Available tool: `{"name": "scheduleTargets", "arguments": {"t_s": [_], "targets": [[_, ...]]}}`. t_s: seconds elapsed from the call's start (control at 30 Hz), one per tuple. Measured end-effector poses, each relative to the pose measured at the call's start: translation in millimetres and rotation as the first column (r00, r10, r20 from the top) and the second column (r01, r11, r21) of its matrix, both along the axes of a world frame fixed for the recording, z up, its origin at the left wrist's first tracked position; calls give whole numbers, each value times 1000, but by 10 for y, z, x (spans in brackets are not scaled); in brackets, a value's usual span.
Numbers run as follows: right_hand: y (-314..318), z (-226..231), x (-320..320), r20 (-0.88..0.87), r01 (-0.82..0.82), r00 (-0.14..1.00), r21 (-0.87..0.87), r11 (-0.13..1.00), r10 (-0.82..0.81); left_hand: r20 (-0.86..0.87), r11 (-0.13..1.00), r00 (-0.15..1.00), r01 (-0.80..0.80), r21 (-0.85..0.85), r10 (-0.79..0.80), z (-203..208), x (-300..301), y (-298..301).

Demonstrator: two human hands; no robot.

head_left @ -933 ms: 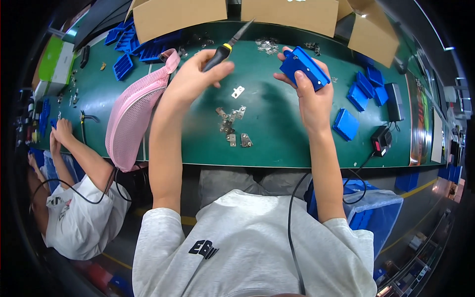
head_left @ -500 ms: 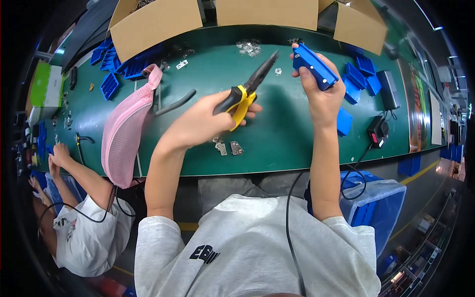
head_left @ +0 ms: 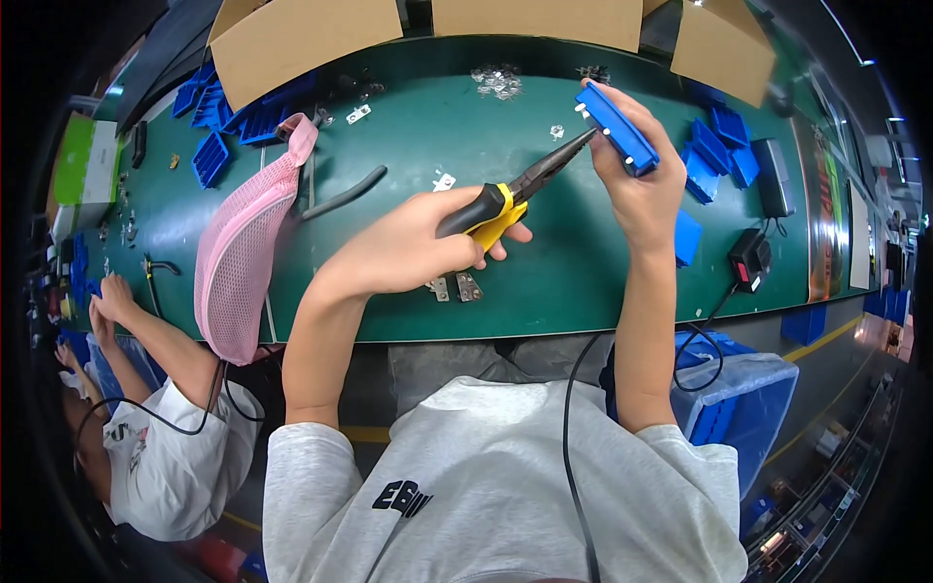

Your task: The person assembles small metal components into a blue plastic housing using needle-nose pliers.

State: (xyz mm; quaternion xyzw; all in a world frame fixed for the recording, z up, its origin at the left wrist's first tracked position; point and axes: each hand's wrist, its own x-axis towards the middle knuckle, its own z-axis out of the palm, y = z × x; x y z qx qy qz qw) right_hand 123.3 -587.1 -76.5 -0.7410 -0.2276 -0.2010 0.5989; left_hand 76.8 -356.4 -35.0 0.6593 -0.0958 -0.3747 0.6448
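My left hand [head_left: 418, 243] is closed round the black and yellow handles of needle-nose pliers [head_left: 546, 173]. The dark jaws point up and right, and their tip reaches the edge of a blue plastic case [head_left: 618, 128]. My right hand [head_left: 637, 185] grips that case, holding it tilted above the table, its side with small pale metal pieces turned toward the pliers. Whether the tip touches a metal piece is too small to tell. On the green table below my left hand lie small metal plates [head_left: 467, 287], partly hidden by it.
A pink mesh pouch [head_left: 243, 253] and a dark curved handle [head_left: 347, 194] lie left. Small metal parts [head_left: 497, 82] are piled at the back, before cardboard boxes [head_left: 539, 21]. Blue cases [head_left: 705, 160] and a black device with a cable [head_left: 749, 260] sit right. A co-worker [head_left: 175, 457] works at left.
My left hand has moved right with the pliers, bringing their tip to the blue case. My right hand has turned the case slightly, so more of its side with metal pieces shows.
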Motion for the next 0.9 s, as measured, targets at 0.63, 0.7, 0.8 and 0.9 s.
{"name": "scheduleTargets", "arguments": {"t_s": [0.63, 0.7, 0.8, 0.9], "targets": [[-2, 8, -23, -36, -39, 999, -20, 999, 38, 51, 1000, 999, 3, 0, -3, -70, 10, 13], [-12, 4, -9, -11, -33, 999, -38, 999, 33, 52, 1000, 999, -1, -5, 1, -67, 7, 15], [-18, 3, -2, 15, -16, 1000, -72, 997, 17, 44, 1000, 999, -2, -3, 2, -62, 4, 23], [-11, 1, 4, 33, 9, 999, -105, 994, -6, 65, 1000, 998, 0, 19, -1, -76, 8, 35]]}}
